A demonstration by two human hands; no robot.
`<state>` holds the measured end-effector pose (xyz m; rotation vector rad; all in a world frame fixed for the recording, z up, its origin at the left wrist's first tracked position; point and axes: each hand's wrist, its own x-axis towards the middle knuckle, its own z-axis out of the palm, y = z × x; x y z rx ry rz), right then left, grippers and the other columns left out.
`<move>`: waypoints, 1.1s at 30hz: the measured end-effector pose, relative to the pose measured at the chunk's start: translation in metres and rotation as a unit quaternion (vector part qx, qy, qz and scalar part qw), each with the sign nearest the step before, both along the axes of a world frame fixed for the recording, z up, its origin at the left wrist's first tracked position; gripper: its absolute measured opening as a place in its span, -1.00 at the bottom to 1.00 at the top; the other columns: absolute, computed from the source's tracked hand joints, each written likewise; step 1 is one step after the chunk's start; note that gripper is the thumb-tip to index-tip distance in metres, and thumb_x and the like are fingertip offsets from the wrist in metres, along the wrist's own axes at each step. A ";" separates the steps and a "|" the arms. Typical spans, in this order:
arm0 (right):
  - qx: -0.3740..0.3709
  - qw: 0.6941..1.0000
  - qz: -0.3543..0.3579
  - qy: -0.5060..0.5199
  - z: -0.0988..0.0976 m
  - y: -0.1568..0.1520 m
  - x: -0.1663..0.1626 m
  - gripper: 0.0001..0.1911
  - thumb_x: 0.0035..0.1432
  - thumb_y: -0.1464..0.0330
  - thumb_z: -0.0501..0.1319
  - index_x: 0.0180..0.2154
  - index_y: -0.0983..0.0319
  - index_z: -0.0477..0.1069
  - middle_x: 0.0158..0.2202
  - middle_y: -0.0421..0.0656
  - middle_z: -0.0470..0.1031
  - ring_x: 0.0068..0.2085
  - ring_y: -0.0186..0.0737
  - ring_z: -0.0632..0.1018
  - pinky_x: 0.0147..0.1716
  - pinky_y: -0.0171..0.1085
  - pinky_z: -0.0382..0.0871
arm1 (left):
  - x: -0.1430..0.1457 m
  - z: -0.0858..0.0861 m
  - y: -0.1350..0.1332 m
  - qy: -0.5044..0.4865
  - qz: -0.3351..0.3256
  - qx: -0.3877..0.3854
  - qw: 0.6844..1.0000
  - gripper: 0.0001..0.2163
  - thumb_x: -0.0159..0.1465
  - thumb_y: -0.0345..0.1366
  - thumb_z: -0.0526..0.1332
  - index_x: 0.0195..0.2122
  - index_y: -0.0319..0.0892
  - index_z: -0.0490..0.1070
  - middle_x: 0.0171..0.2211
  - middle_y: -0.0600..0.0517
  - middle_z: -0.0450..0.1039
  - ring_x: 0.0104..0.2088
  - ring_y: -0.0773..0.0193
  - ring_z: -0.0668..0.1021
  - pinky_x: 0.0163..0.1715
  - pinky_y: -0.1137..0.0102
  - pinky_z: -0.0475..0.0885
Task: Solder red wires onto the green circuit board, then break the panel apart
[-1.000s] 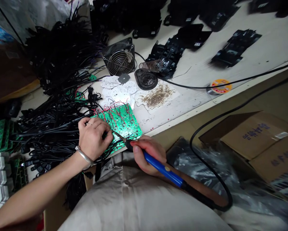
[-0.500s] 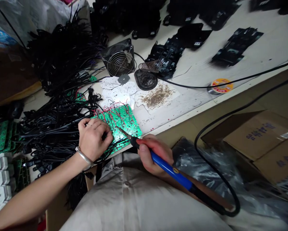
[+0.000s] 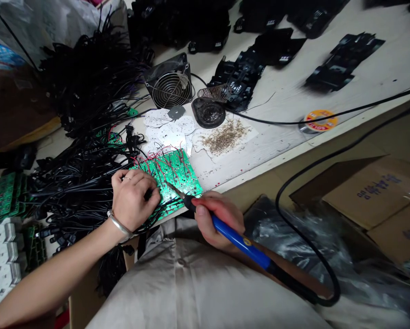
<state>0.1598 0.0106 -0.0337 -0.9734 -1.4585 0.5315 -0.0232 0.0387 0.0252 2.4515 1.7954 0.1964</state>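
Note:
My right hand point(image 3: 218, 219) grips a blue-handled soldering iron point(image 3: 241, 244). Its metal tip points left and rests on or just over the green circuit board point(image 3: 186, 176); contact is hard to tell. Thin red and black wires stick up from the board's far side, and black cables cross its near edge. Closed over the board's left side is my left hand point(image 3: 134, 196), fingers curled and thumb drawn in. Whatever is beneath those fingers is hidden. A dense heap of black cables point(image 3: 78, 192) lies left of this hand.
Beyond the board are a fan point(image 3: 170, 84), a dark dish point(image 3: 208, 113) and paper with brown grains point(image 3: 225, 137). A solder spool point(image 3: 319, 121) sits near the table edge. Black plastic housings point(image 3: 345, 61) lie farther back. The iron's cord point(image 3: 278, 196) loops right, above cardboard boxes point(image 3: 365, 192).
The iron and my right hand have shifted slightly left, with the tip a little farther across the board. My left hand stays in place. The view has turned slightly.

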 end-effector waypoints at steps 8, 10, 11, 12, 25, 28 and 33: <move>0.014 1.000 0.002 -0.001 0.000 0.004 0.000 -0.87 0.17 0.48 0.14 -0.24 0.17 0.38 -0.46 -0.25 0.57 -0.50 -0.33 0.55 -0.46 -0.34 0.52 | 0.002 0.002 0.002 -0.041 0.069 -0.054 0.995 -0.88 0.12 -0.38 0.16 -0.55 -0.13 0.37 -0.40 0.07 0.53 -0.23 0.19 0.50 -0.05 0.15 0.20; 0.023 1.000 0.009 0.002 -0.001 0.005 -0.001 -0.87 0.16 0.48 0.14 -0.24 0.18 0.37 -0.47 -0.24 0.56 -0.50 -0.33 0.55 -0.47 -0.34 0.51 | 0.002 0.001 0.004 -0.055 0.082 -0.065 0.993 -0.88 0.11 -0.39 0.16 -0.57 -0.14 0.36 -0.42 0.07 0.52 -0.26 0.19 0.50 -0.11 0.20 0.27; 0.026 1.000 0.011 0.005 -0.002 0.006 -0.002 -0.87 0.16 0.48 0.14 -0.24 0.18 0.37 -0.47 -0.24 0.56 -0.51 -0.33 0.55 -0.47 -0.35 0.51 | 0.003 0.001 0.005 -0.059 0.086 -0.067 0.992 -0.87 0.10 -0.39 0.16 -0.58 -0.14 0.35 -0.43 0.07 0.52 -0.27 0.19 0.50 -0.13 0.21 0.30; 0.026 1.000 0.013 0.006 -0.003 0.006 -0.003 -0.87 0.16 0.48 0.14 -0.24 0.19 0.37 -0.46 -0.24 0.56 -0.50 -0.34 0.55 -0.47 -0.35 0.50 | 0.003 0.000 0.005 -0.060 0.089 -0.068 0.992 -0.87 0.10 -0.39 0.15 -0.58 -0.14 0.35 -0.43 0.07 0.51 -0.28 0.19 0.49 -0.14 0.21 0.31; 0.019 0.999 0.030 0.000 -0.006 0.009 -0.008 -0.86 0.17 0.50 0.12 -0.25 0.17 0.35 -0.48 -0.25 0.56 -0.50 -0.32 0.56 -0.47 -0.32 0.50 | 0.007 0.005 0.015 0.032 0.058 -0.091 0.994 -0.88 0.08 -0.42 0.11 -0.58 -0.15 0.34 -0.47 0.01 0.46 -0.30 0.17 0.47 -0.19 0.23 0.34; 0.019 0.999 0.034 0.000 -0.005 0.010 -0.008 -0.87 0.16 0.50 0.13 -0.25 0.19 0.35 -0.49 -0.24 0.56 -0.50 -0.32 0.56 -0.46 -0.32 0.51 | 0.009 0.008 0.018 0.061 0.053 -0.112 0.990 -0.88 0.09 -0.39 0.10 -0.57 -0.16 0.35 -0.45 -0.01 0.46 -0.28 0.15 0.47 -0.19 0.22 0.32; 0.027 0.999 0.035 0.009 -0.004 0.012 -0.008 -0.88 0.17 0.50 0.12 -0.27 0.19 0.34 -0.50 -0.25 0.56 -0.49 -0.34 0.55 -0.45 -0.35 0.51 | 0.014 0.014 0.024 0.125 0.051 -0.157 0.978 -0.86 0.10 -0.35 0.08 -0.56 -0.17 0.36 -0.45 -0.04 0.47 -0.26 0.10 0.45 -0.20 0.21 0.30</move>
